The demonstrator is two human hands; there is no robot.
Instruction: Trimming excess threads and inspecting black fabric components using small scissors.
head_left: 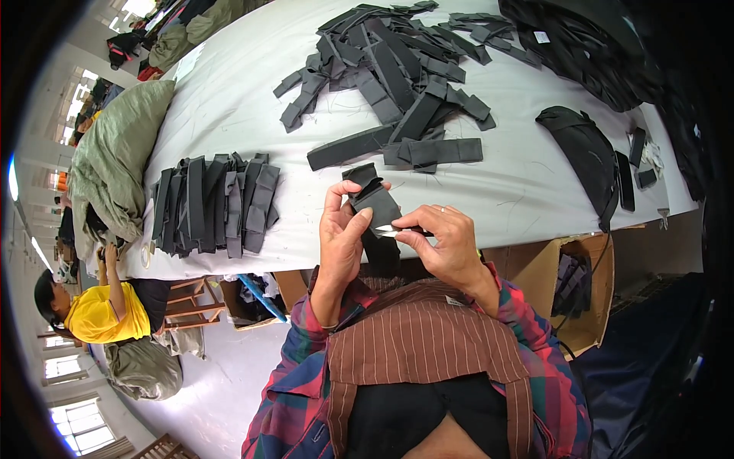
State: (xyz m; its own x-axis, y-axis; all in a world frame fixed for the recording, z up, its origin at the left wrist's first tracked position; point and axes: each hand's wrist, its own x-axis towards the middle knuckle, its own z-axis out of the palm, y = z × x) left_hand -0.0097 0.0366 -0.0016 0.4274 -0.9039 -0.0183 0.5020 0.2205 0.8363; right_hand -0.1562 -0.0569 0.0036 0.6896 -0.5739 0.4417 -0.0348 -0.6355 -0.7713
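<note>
Black fabric strip (372,205) sits pinched in the left hand (342,237) fingers; the right hand (447,243) fingers grip small snips (388,230) touching it. Blades beside the thumb could nick skin if the strip slips.

Both hands, left (342,233) and right (443,243), raised together, fingers pinching.

The small metal tool (387,229) pinched beside the dark fabric strip (375,203) is mostly hidden, its kind unclear.
</note>
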